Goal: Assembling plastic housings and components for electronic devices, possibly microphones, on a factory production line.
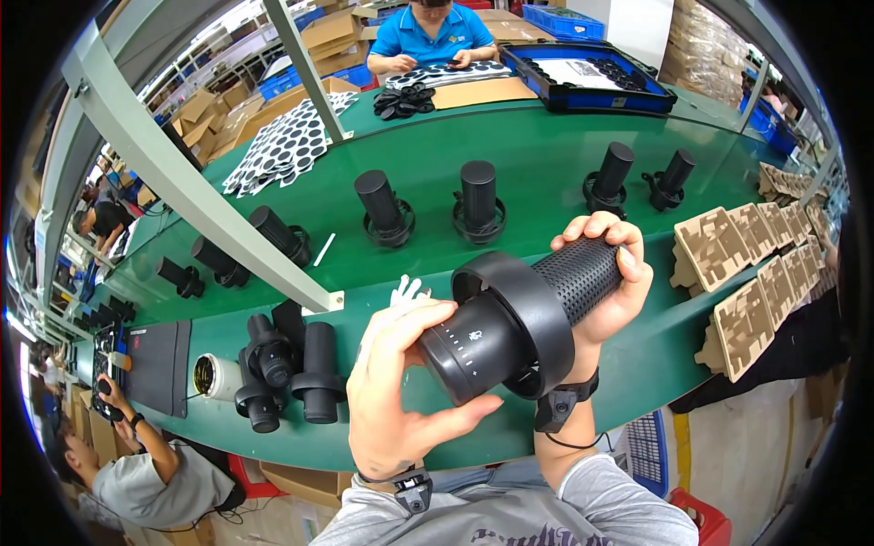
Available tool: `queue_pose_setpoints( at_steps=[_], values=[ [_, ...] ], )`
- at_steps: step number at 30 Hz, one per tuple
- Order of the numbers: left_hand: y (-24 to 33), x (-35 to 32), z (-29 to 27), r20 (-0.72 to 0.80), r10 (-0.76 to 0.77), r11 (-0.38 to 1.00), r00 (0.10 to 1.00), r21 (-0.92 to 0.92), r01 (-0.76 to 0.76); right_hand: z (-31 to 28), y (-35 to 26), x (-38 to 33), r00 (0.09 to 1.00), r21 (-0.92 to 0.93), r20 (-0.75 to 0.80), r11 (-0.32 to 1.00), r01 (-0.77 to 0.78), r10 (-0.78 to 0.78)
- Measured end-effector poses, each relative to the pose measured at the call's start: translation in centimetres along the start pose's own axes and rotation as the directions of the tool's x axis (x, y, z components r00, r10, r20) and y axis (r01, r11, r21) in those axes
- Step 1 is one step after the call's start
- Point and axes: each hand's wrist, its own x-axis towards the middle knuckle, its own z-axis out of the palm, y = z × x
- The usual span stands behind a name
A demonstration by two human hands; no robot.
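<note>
A black microphone (473, 350) with a perforated grille and a wide ring around its middle is held tilted in front of me, above the green bench. My right hand (628, 282) wraps the grille end at the upper right. Around the smooth base, which bears small white marks, curl the fingers and thumb of my left hand (401, 382). To the left, several more black microphones (319, 373) with rings lie close together on the bench. White finger-like material, perhaps a glove (410, 289), shows behind my left hand.
Black microphones (478, 200) stand along the green conveyor (546, 146). Brown moulded pulp trays (746, 318) line the right. A grey metal post (200, 173) rises at left, near an open white tub (217, 378). One co-worker (432, 41) sits opposite, another (164, 473) at lower left.
</note>
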Motion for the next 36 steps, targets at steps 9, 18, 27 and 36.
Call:
queue_pose_setpoints(
  at_steps=[9, 18, 27, 36],
  values=[
    [0.9, 0.2, 0.5, 0.045, 0.274, 0.915, 0.961, 0.295, -0.275, -0.5, -0.1, 0.5, 0.988, -0.094, -0.081, 0.986, -0.137, 0.129],
    [0.7, -0.1, 1.0, 0.207, 0.565, 0.713, 0.799, 0.365, -0.599, -0.4, -0.1, 0.4, 0.969, -0.102, -0.059, 0.964, -0.247, 0.242],
    [-0.7, 0.7, 1.2, -0.009, 0.521, 0.822, 0.854, 0.275, -0.499, 0.3, 1.0, -0.2, 0.971, 0.141, -0.104, 0.969, -0.201, 0.217],
    [-0.2, 0.7, 0.7, 0.026, 0.167, 0.984, 0.986, 0.052, -0.168, -0.4, 0.4, -0.2, 0.973, 0.184, -0.195, 0.979, -0.087, 0.123]
  ],
)
